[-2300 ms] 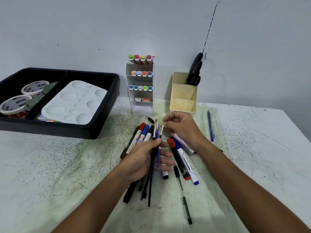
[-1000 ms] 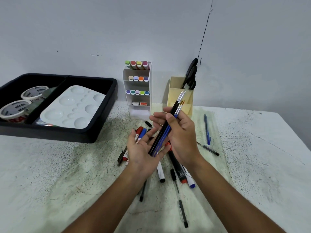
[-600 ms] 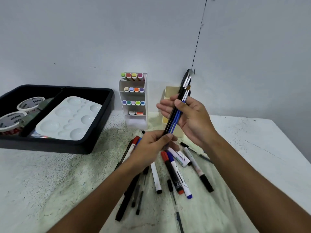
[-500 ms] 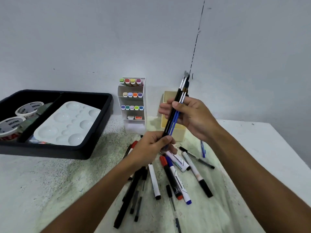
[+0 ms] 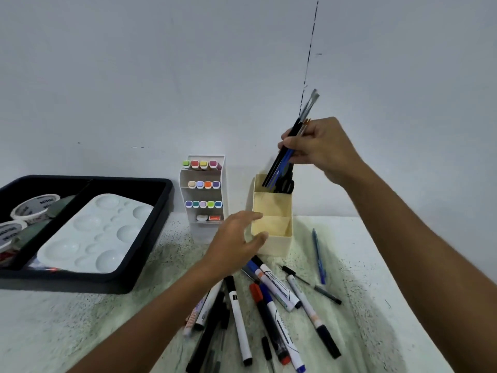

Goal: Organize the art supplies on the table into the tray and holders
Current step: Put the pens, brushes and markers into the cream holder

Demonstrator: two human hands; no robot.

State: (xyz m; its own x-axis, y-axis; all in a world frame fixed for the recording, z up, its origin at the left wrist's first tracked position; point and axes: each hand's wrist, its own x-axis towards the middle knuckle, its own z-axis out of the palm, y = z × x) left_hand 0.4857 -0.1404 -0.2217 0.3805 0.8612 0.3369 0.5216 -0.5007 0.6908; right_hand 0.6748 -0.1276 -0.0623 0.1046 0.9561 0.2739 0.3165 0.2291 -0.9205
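My right hand (image 5: 320, 149) grips a bundle of paintbrushes (image 5: 289, 152), black and blue handled, bristles up. Their lower ends dip into the back compartment of the cream pen holder (image 5: 271, 224), where black scissors (image 5: 285, 184) stand. My left hand (image 5: 236, 243) reaches to the holder's left front corner with fingers and thumb spread, touching or nearly touching it. Several markers and pens (image 5: 269, 305) lie scattered on the table in front of the holder. A blue pen (image 5: 318, 255) lies to the right.
A white tiered rack of coloured markers (image 5: 203, 189) stands left of the holder. A black tray (image 5: 150, 238) at the left holds a white paint palette (image 5: 96, 232) and tape rolls (image 5: 32, 208). The wall rises right behind them.
My right hand carried the brush bundle up and back to the cream holder, lowering its ends in. My left hand let go of the brushes and moved to the holder's front corner.
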